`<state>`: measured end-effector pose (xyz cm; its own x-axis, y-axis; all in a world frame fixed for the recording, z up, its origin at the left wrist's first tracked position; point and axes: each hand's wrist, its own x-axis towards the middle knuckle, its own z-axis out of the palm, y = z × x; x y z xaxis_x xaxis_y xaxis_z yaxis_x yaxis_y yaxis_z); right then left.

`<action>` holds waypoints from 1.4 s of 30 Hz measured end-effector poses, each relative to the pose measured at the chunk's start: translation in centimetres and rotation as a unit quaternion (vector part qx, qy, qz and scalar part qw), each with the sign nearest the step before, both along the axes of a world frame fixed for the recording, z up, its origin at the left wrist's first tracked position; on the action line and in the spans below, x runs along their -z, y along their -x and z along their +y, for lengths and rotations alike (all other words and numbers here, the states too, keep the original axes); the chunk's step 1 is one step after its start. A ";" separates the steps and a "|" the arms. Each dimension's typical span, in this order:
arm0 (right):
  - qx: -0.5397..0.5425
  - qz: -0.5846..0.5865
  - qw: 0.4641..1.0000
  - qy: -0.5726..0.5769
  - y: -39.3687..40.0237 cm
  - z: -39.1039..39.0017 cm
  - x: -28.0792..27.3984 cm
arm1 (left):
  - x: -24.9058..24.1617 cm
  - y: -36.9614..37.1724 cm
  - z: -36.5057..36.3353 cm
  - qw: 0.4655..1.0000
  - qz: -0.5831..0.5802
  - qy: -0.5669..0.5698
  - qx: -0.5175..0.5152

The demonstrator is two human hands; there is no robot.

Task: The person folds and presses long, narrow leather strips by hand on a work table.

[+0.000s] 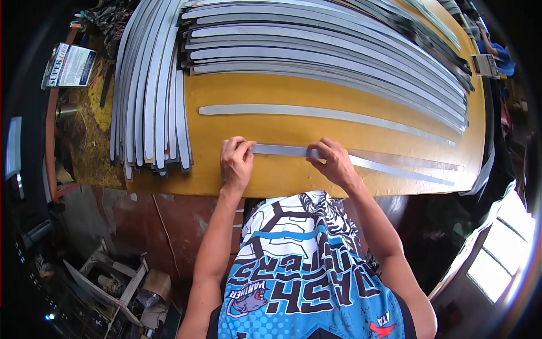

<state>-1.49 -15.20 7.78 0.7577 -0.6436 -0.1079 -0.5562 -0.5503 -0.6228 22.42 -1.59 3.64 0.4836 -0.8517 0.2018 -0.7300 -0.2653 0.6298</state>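
Observation:
A long pale grey strip (279, 150) runs across the yellow tabletop near its front edge. My left hand (236, 161) pinches its left end between thumb and fingers. Further right, my right hand (331, 161) grips the same strip, and the rest of it trails off to the right along the table. Under the trailing part shows a thin brownish strip (406, 160), partly covered. Beyond both hands lies another single grey strip (316, 113), flat and apart from them.
Stacked grey strips (316, 48) lie lengthwise at the back of the yellow table (243, 90). More strips (149, 101) lie crosswise at the left. A printed box (70, 65) sits at the far left. A wooden rack (107, 282) stands below on the floor. A person (499, 56) is at the far right.

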 end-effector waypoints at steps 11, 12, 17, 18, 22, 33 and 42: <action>0.016 -0.028 0.999 0.036 1.8 -0.1 1.2 | -0.6 0.7 -0.1 0.996 0.065 0.002 0.059; 0.016 -0.029 0.999 0.039 1.8 -0.1 1.2 | -0.5 0.7 0.0 0.996 0.066 0.001 0.062; 0.016 -0.022 0.999 0.045 1.9 -0.1 1.3 | -0.4 0.6 0.1 0.996 0.063 -0.013 0.065; 0.016 -0.023 0.999 0.047 1.9 -0.1 1.4 | -0.4 0.5 0.2 0.996 0.063 -0.014 0.067; 0.015 -0.028 0.998 0.054 1.9 -0.2 1.4 | -0.5 0.5 0.1 0.995 0.065 -0.028 0.069; 0.018 -0.017 0.998 0.055 1.9 -0.1 1.7 | -0.5 0.4 0.1 0.995 0.069 -0.024 0.071; 0.019 -0.017 0.998 0.057 1.9 -0.1 1.6 | -0.6 0.4 0.2 0.995 0.063 -0.029 0.071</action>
